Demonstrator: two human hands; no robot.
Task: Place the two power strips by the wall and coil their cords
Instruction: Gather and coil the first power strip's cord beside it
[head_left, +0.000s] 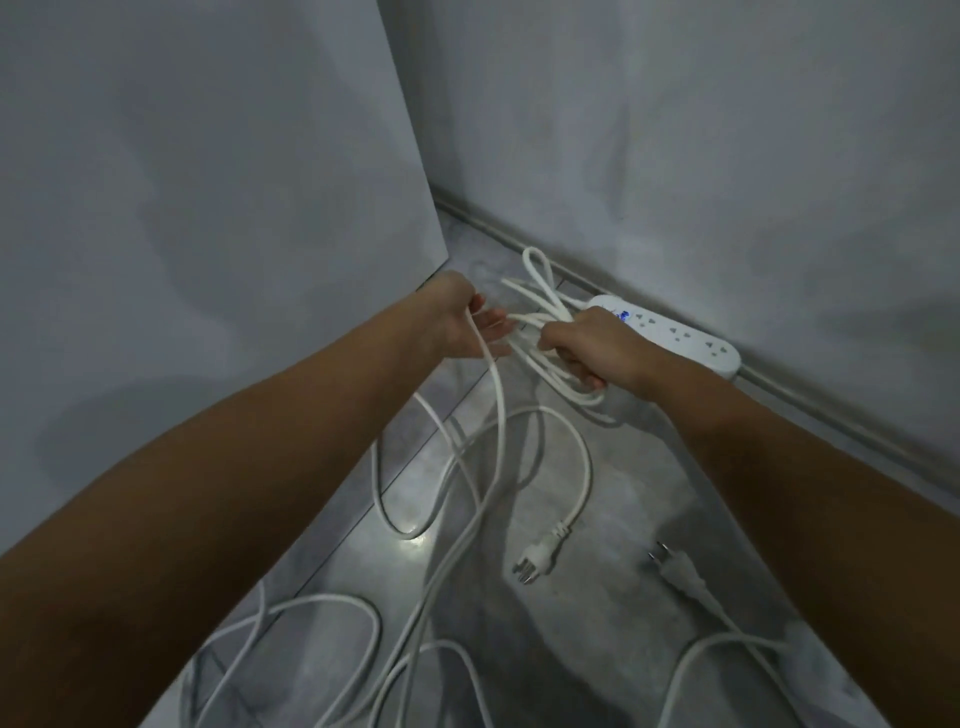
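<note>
The right hand's (587, 345) fingers (571, 364) are curled tight around a bundle of coiled loops (545, 306) of white cord. The loops stick out past the knuckles toward the far corner of the floor (623, 493).

Just left of it, the left hand (465, 325) is spread, its fingers (493, 318) straight and slightly apart, pointing at the bundle. A single strand of cord (496, 415) is draped over this hand beside the thumb and hangs down to the floor.

The power strip (680, 335) lies behind the right hand. It is a long, white, rounded plastic bar with three socket groups and a small blue light near its hidden end. It sits flat along the floor's right edge, against the skirting (810, 395) at the foot of the wall (675, 130). The right wrist covers its near end. A second strip is not visible.

A plain grey panel (208, 182) rises along the floor's left edge, close beside the left forearm.

The floor is glossy grey tile with a bright reflection. Loose cord sprawls across it in wide, overlapping loops below both arms. A white plug (535, 558) lies mid-floor with its prongs toward the camera. A grey plug (678, 571) lies nearer the right edge, and its lead runs under the right forearm.
</note>
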